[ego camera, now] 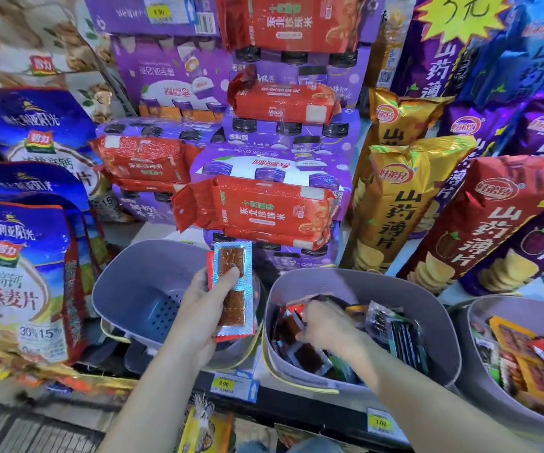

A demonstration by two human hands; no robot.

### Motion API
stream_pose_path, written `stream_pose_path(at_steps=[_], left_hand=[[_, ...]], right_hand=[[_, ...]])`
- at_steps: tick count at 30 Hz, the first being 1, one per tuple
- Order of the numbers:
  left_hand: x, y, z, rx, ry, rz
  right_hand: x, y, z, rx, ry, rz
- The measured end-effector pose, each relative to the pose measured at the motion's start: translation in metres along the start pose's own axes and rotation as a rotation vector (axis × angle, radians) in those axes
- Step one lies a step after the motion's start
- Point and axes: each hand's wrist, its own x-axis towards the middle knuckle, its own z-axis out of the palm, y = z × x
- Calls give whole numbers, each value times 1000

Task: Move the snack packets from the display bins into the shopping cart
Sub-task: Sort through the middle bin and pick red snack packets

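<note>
Tall blue cereal bags [19, 273] stand packed together at the far left of a crowded store shelf [297, 400]. Just beside them is the left bin [126, 289], a lavender plastic tub whose perforated floor shows. Above this tub's right rim the left hand [195, 318] is raised, its grip closed on a small stack of flat snack packets [234, 289]. The thumb lies across the clear front of the top one and the fingers are behind, with a red packet edge peeking out along the left and bottom. Behind the hand, red rice packs [257, 210] lie on stacked purple bottle cartons [172, 76] that fill the middle of the shelf to the top of the view. A yellow price tag [228, 385] is clipped to the shelf edge below. Next comes the middle bin [427, 322], piled with loose packets [395, 331] in red, black and green. The right hand [326, 325] reaches down into it, blurred, with its fingers curled among the packets on the left side. Whether its grip has closed on one cannot be told. Gold, red and purple chip bags [391, 204] lean upright behind, under a yellow starburst sign [463, 11]. At the far right the right bin [480, 322] holds more red and orange packets.
</note>
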Motion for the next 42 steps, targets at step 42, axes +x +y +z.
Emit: stream_pose_path(at_steps=[42], left_hand=[[-13,5,13,82,-38,46]], right_hand=[[-40,-45,-43,1115,273,-294]])
